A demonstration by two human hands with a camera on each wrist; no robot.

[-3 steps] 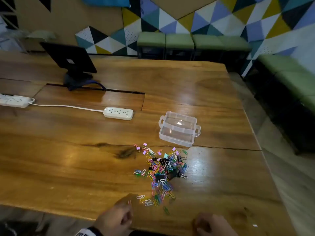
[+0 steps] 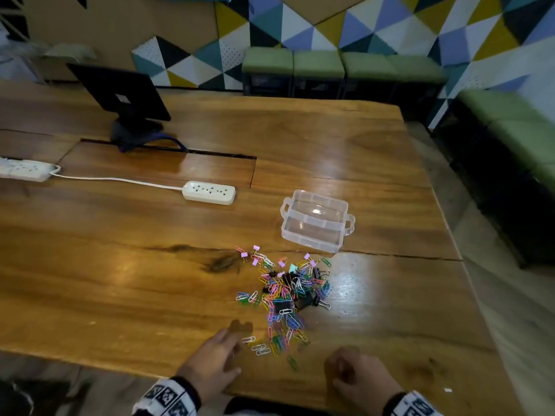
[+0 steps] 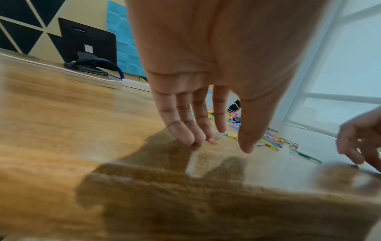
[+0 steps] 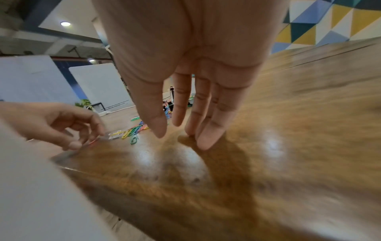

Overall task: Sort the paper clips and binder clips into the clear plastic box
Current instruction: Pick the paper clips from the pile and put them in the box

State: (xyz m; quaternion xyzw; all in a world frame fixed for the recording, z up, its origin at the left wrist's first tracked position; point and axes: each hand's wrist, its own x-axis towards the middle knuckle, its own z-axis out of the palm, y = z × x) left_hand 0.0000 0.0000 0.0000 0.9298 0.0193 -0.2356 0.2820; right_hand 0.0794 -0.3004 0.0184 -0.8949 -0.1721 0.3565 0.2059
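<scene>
Clip pile (image 2: 285, 295) ran lengthwise from the table's near edge (image 2: 90, 360) toward clear box (image 2: 315, 223), whose long axis lay crosswise. Left hand (image 2: 214, 360) and right hand (image 2: 360, 376) both relaxed, holding nothing.

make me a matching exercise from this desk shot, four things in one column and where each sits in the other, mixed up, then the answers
Things
1. clear plastic box
2. pile of clips
3. power strip
4. monitor

Places
A. far left of the table, back turned to the camera
B. just in front of both hands
C. beyond the pile, toward the right, nothing inside
D. left of the box, on a white cord

Pairs: 1-C, 2-B, 3-D, 4-A

The left hand and right hand hold nothing, at the table's near edge.
</scene>
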